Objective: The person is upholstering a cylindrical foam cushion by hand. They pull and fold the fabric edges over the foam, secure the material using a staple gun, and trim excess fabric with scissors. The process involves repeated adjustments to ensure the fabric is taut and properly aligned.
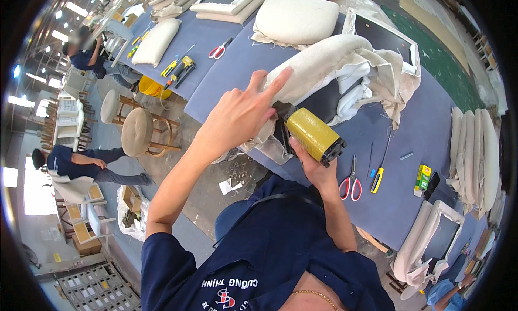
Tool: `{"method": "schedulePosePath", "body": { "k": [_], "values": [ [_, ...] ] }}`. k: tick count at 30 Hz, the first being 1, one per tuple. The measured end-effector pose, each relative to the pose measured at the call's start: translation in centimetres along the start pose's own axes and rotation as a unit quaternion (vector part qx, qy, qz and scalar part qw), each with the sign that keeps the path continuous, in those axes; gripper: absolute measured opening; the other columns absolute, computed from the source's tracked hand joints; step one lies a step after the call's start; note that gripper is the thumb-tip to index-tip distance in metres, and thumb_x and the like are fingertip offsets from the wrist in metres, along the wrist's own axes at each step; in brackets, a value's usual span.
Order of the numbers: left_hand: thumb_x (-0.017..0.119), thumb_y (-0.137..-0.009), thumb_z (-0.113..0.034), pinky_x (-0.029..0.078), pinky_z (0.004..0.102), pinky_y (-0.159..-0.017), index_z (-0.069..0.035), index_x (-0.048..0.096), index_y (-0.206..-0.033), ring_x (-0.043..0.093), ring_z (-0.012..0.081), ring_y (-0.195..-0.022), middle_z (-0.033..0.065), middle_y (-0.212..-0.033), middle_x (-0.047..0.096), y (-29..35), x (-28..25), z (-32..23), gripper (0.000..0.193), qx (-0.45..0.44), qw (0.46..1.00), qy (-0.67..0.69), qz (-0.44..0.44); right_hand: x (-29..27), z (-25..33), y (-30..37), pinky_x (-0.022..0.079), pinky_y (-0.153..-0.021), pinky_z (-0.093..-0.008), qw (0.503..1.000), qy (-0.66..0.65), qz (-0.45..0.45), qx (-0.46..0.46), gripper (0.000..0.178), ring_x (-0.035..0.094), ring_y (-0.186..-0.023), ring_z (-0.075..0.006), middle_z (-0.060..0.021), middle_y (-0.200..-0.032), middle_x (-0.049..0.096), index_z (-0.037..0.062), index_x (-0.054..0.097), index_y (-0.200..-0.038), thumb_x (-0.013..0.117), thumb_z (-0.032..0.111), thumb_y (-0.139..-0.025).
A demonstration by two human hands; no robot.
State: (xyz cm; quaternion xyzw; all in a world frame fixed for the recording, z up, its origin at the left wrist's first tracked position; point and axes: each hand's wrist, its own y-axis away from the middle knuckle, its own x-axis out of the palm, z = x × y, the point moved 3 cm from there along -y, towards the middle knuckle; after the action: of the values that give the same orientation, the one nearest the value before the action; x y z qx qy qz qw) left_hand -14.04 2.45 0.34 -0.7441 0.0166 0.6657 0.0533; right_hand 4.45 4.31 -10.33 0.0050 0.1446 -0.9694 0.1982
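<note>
A cream upholstered chair piece [337, 51] with a curved padded edge lies on the blue-covered table, its loose fabric [386, 79] folded over the dark underside. Spread across its near end, my left hand [237, 114] has two fingers stretched along the padding and the thumb close to the tool. My right hand [315, 169] grips a staple gun [313, 132] with a yellow body and black end cap. The tool's dark front end is at the fabric edge beside my left hand; the exact contact point is hidden.
Red-handled scissors [350, 187], a yellow screwdriver [377, 180] and a small green-yellow box [422, 178] lie at right. Another staple gun [183, 69] and scissors [220, 48] lie far left. Padded pieces [295, 18] line the back. Stools [138, 132] stand left; two people are beyond.
</note>
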Motion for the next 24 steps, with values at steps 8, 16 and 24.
{"method": "schedulePosePath", "body": {
  "k": [8, 16, 24],
  "values": [
    [0.077, -0.082, -0.012, 0.055, 0.0489, -0.089, -0.019, 0.019, -0.164, 0.067, 0.0426, -0.103, 0.0235, -0.146, 0.045, 2.4, -0.8, 1.7, 0.101, 0.014, 0.993, 0.115, 0.032, 1.4, -1.1, 2.8, 0.055, -0.078, -0.0304, 0.995, 0.0, 0.006, 0.097, 0.019, 0.072, -0.086, -0.0131, -0.0039, -0.098, 0.077, 0.0056, 0.077, -0.105, 0.081, 0.017, -0.091],
    [0.054, -0.106, -0.028, 0.05, 0.0397, -0.105, -0.006, 0.067, -0.133, 0.065, 0.0285, -0.119, 0.0168, -0.127, 0.07, 2.0, 3.2, 6.2, 0.038, -0.07, 0.858, 0.486, -0.148, 0.5, -2.5, 1.9, 0.038, -0.06, -0.0237, 0.981, -0.128, 0.016, 0.144, 0.023, 0.042, -0.064, -0.0054, 0.0029, -0.078, 0.052, -0.0008, 0.062, -0.124, 0.064, 0.009, -0.103],
    [0.065, -0.097, -0.018, 0.053, 0.0402, -0.099, -0.013, 0.072, -0.126, 0.068, 0.0333, -0.113, 0.0161, -0.129, 0.067, 2.6, 3.6, 2.5, 0.03, -0.104, 0.881, 0.391, -0.248, -1.5, -4.1, 2.1, 0.046, -0.064, -0.0288, 0.971, -0.062, -0.006, 0.231, 0.02, 0.057, -0.072, -0.0101, 0.0017, -0.082, 0.064, 0.0047, 0.075, -0.102, 0.076, 0.023, -0.095]
  ]
}}
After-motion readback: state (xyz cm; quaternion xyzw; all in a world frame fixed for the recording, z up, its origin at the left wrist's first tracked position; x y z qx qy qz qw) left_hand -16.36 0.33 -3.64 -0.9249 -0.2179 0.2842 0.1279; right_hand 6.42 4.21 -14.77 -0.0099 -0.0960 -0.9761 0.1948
